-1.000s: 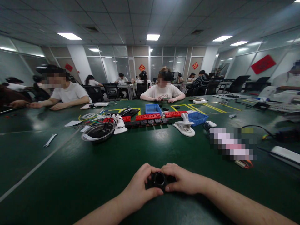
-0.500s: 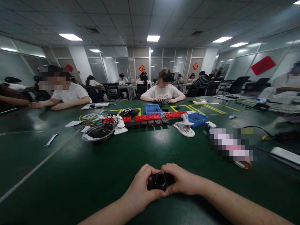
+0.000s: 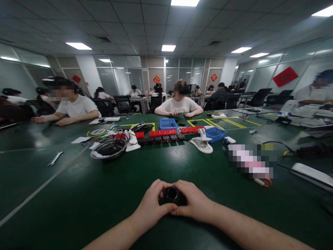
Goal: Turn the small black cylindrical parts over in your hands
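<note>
- Both hands in tight here: L hand [image 3: 152, 198] curled round the L side of the blk part [image 3: 178, 197], R hand [image 3: 195, 201] round its R, thumbs meeting on the near side!
- Part's front & centre, between the palms, round opening facing up twd the cam; resting on the table [image 3: 109, 198] or just above it, can't tell.
- Beyond, well apart: white clip [image 3: 203, 145] R of centre, metal bowl [image 3: 96, 158] L, white stand [image 3: 132, 143] just beside it.
- Red strips [image 3: 163, 132] run across, blue bin [image 3: 168, 128] behind.
- Wrench [image 3: 55, 159] far L.
- Person [image 3: 179, 104] opp., white tee, forearms on the table.
</note>
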`<state>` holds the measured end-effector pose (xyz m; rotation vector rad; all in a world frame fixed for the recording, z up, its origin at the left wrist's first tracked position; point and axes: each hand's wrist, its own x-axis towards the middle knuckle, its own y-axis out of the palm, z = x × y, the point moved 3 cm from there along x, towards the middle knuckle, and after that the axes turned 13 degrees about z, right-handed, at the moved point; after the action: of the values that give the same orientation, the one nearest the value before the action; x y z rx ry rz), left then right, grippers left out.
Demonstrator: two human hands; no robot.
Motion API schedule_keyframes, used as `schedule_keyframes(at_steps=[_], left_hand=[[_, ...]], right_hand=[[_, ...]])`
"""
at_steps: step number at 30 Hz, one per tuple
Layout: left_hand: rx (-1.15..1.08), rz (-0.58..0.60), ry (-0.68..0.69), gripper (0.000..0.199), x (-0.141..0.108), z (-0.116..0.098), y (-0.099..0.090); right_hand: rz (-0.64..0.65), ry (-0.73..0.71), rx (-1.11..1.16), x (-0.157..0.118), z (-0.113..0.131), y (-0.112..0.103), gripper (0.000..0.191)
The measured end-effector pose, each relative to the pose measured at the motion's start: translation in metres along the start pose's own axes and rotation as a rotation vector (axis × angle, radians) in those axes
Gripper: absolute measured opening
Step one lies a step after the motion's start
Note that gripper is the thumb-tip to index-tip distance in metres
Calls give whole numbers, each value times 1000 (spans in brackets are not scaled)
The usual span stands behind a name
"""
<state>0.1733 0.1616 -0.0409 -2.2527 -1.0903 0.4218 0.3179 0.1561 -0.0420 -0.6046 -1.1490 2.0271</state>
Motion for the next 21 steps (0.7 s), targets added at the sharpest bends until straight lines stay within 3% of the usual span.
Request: schedule_keyframes(at_steps=[6,21], left_hand=[[-44,160,50,40,-1,-1,-3],[-93,169,40,43,1,3,0]], right_hand=[[131,-157,124,-3,-7,-8,33],[200,-181,170,-1,-13,-10,34]])
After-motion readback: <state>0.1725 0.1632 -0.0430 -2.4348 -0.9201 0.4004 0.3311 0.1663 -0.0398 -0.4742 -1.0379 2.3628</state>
